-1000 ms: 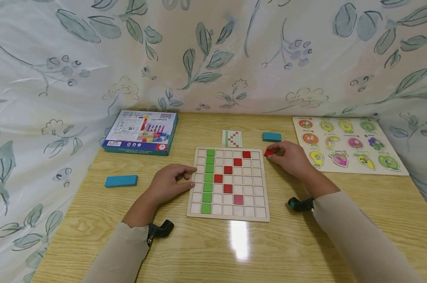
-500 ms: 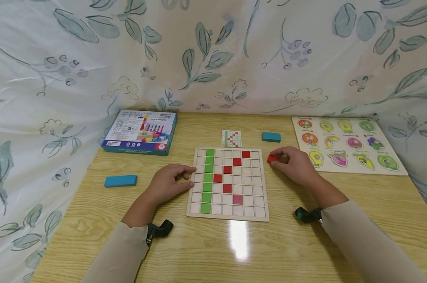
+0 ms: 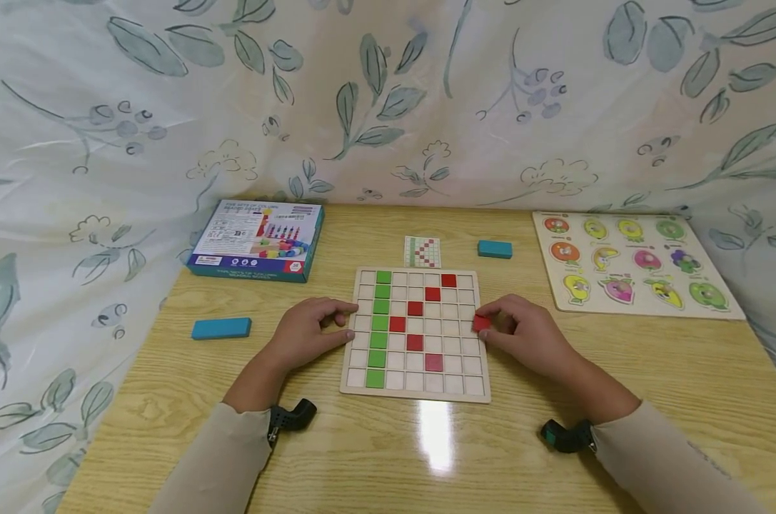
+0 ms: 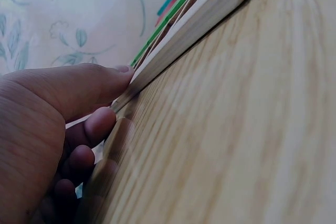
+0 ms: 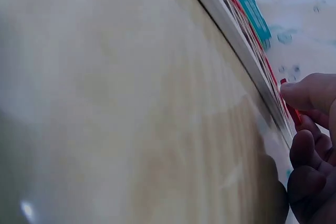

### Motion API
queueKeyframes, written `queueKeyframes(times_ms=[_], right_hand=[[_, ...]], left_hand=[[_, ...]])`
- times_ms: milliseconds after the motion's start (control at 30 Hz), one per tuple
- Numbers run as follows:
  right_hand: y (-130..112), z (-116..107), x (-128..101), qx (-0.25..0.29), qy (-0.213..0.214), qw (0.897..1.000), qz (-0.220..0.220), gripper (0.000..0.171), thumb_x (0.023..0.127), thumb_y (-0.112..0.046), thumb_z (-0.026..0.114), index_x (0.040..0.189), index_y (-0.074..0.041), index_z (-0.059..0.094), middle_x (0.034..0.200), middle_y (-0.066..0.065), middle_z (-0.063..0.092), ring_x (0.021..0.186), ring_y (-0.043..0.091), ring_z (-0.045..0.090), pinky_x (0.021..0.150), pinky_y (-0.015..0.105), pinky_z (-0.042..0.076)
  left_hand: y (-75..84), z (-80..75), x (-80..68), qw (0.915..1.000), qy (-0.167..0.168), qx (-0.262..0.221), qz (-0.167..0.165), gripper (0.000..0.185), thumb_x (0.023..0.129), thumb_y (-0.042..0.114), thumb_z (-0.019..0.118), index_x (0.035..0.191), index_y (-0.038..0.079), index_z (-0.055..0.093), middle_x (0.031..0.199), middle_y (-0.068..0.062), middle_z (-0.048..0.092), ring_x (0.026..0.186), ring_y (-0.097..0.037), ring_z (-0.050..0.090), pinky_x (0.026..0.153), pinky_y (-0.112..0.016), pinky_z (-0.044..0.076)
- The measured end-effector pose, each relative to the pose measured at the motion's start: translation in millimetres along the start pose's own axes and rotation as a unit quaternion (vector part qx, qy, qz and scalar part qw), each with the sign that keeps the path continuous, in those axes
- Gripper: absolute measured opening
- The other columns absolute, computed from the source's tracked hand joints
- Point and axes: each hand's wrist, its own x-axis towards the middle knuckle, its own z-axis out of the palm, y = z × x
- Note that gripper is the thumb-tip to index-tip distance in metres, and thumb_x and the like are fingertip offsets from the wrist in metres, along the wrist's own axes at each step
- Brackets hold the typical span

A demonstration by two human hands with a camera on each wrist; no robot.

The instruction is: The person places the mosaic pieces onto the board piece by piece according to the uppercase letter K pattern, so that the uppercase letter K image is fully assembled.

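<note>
A wooden grid board [image 3: 355,389] lies mid-table with a column of green tiles [image 3: 380,327] and a bent line of red tiles [image 3: 416,325] set in it. My left hand [image 3: 310,332] holds the board's left edge [image 4: 173,45], thumb on top and fingers curled against the side. My right hand [image 3: 522,334] pinches a small red tile [image 3: 481,323] at the board's right edge, over the last column. In the right wrist view the red tile [image 5: 292,109] shows as a sliver under my thumb beside the board's rim [image 5: 231,30].
A small pattern card [image 3: 421,252] lies behind the board. One blue block [image 3: 494,248] sits at the back right, another blue block [image 3: 221,328] at the left. A toy box [image 3: 255,239] lies back left, a fruit peg puzzle [image 3: 632,263] at the right. Leaf-print cloth surrounds the table.
My right hand has brought the red tile from the table beside the board's far right corner back and left, to the board's right edge. The left hand has stayed put.
</note>
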Motion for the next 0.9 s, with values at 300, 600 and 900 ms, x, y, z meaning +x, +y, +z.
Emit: queueKeyframes(times_ms=[300,600,900], right_hand=[[-17,19,-23,0.031,-0.031,0.997,-0.067,0.03,0.089,-0.011,0.088,0.115,-0.022,0.079,0.098,-0.008,0.063,0.071,0.009,0.051,0.062,0.025,0.044],[-28,25,-37,0.028,-0.054,0.995,-0.073,0.034,0.087,-0.014,0.091,0.115,-0.028,0.077,0.097,-0.011,0.062,0.067,0.007,0.049,0.059,0.024,0.042],[-33,29,-39,0.054,-0.081,0.991,-0.092,0.034,0.087,-0.014,0.091,0.116,-0.029,0.077,0.108,-0.015,0.066,0.07,0.007,0.053,0.062,0.024,0.046]], left_hand=[[1.3,-1.9,-0.3,1.0,-0.001,-0.007,0.003,0.04,0.095,0.026,0.084,0.133,0.017,0.077,0.097,0.01,0.064,0.088,-0.017,0.053,0.081,-0.04,0.042],[0.2,-1.2,0.7,0.9999,-0.006,-0.004,-0.01,0.042,0.095,0.026,0.085,0.135,0.019,0.076,0.099,0.01,0.065,0.089,-0.018,0.054,0.083,-0.04,0.043],[1.5,-1.7,2.4,0.9999,-0.009,-0.008,-0.012,0.042,0.094,0.026,0.086,0.134,0.019,0.076,0.097,0.01,0.064,0.087,-0.018,0.053,0.081,-0.04,0.041]])
